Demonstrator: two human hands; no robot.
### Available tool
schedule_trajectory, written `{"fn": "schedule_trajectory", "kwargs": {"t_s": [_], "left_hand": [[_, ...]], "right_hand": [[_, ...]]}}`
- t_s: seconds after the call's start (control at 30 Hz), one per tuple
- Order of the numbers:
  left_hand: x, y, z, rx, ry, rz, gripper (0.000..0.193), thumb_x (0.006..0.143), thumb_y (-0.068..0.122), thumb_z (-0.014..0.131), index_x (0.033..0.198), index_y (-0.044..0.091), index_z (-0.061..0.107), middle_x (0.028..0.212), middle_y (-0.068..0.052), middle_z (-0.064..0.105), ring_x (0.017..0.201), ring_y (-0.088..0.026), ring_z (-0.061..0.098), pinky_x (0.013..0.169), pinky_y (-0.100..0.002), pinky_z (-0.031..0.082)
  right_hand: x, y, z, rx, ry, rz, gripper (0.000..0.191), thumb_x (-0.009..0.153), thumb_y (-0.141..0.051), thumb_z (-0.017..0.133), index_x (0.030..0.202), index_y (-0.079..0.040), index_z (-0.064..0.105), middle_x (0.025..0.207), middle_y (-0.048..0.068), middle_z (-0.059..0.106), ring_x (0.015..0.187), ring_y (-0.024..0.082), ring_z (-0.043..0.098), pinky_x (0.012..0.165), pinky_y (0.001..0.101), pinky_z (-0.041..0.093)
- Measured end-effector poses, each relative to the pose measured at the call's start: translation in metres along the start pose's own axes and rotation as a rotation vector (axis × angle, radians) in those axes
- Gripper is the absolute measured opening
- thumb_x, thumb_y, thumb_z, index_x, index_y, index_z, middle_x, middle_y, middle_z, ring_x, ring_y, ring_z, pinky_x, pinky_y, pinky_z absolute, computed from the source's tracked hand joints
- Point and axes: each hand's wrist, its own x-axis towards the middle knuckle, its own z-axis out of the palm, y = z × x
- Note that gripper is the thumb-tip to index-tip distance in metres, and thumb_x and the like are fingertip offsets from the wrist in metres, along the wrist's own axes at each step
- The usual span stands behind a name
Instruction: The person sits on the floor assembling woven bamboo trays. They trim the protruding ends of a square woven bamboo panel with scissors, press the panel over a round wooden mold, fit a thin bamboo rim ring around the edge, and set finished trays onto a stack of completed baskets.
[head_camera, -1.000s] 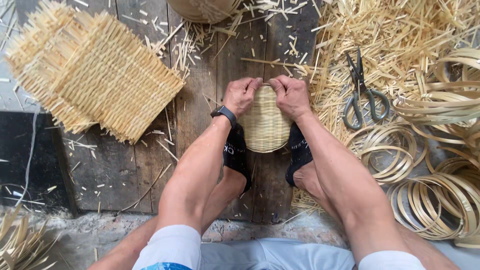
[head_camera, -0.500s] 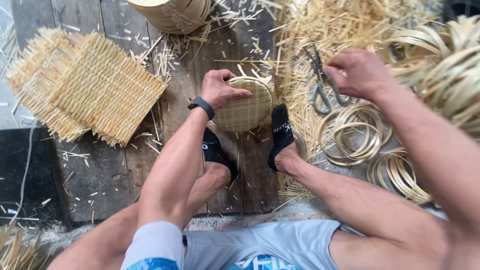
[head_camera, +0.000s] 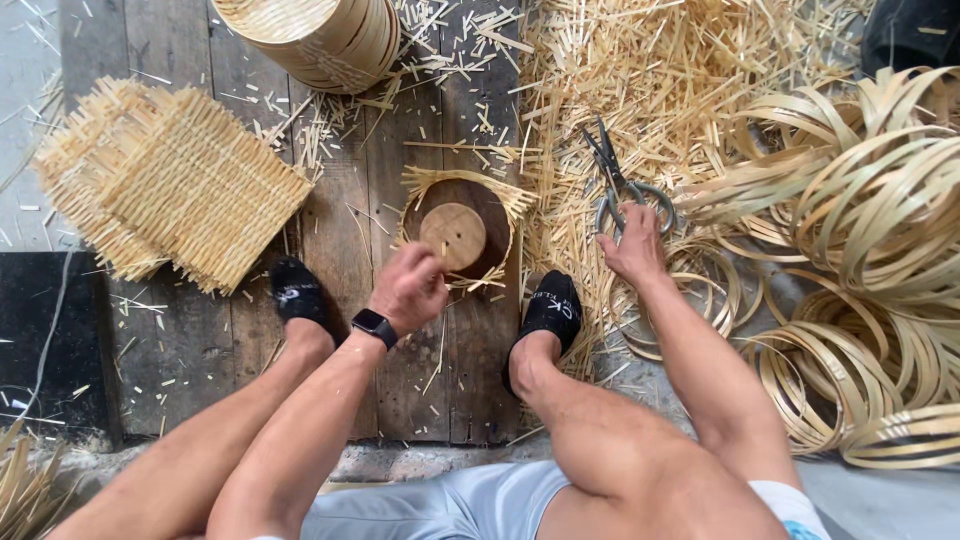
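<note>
Here, left hand (head_camera: 408, 288) grips round mould (head_camera: 455, 235), right hand (head_camera: 630, 245) touches scissors (head_camera: 622, 185).

I count one round dark wooden mould with a pale disc (head_camera: 455, 232) between my two black slippers (head_camera: 550, 305). One pair of grey metal scissors (head_camera: 622, 185) lies under my right hand (head_camera: 632, 248). One stack of square woven bamboo mats (head_camera: 170, 185), one stack of round woven baskets (head_camera: 310, 35), and bamboo strip hoops (head_camera: 880, 230) too many to count.

Round woven bamboo piece (head_camera: 458, 232) lies on plank floor between feet, dark wooden mould with pale disc showing inside, loose strips fringing rim. Grey scissors (head_camera: 620, 185) lie on straw, handles toward person.
</note>
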Motion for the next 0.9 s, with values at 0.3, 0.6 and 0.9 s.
{"fn": "schedule_trajectory", "kwargs": {"t_s": [0.3, 0.6, 0.9], "left_hand": [[0.069, 0.035, 0.056, 0.155, 0.136, -0.505, 0.119, 0.062, 0.061, 0.090, 0.153, 0.009, 0.033, 0.138, -0.025, 0.042, 0.129, -0.044, 0.038, 0.105, -0.062, 0.036], [0.060, 0.029, 0.072, 0.262, 0.083, -0.524, 0.110, 0.068, 0.056, 0.087, 0.156, 0.017, 0.034, 0.136, -0.022, 0.044, 0.124, -0.044, 0.042, 0.102, -0.059, 0.039], [0.053, 0.033, 0.077, 0.291, 0.079, -0.512, 0.113, 0.069, 0.060, 0.086, 0.158, 0.016, 0.031, 0.137, -0.021, 0.041, 0.124, -0.044, 0.040, 0.101, -0.059, 0.038]], "right_hand": [[0.023, 0.035, 0.000, 0.139, -0.323, 0.377, 0.066, 0.082, -0.022, 0.082, 0.136, 0.000, 0.051, 0.104, 0.015, 0.071, 0.090, 0.027, 0.071, 0.081, 0.0413, 0.058], [-0.009, 0.062, -0.082, 0.261, -0.694, 0.250, 0.038, 0.068, -0.018, 0.083, 0.099, 0.002, 0.074, 0.088, 0.019, 0.074, 0.076, 0.026, 0.068, 0.071, 0.0396, 0.056], [-0.052, -0.004, -0.087, -0.513, -1.178, -0.043, 0.029, 0.068, -0.024, 0.086, 0.085, -0.001, 0.080, 0.084, 0.014, 0.077, 0.075, 0.026, 0.077, 0.067, 0.0398, 0.061]]}}
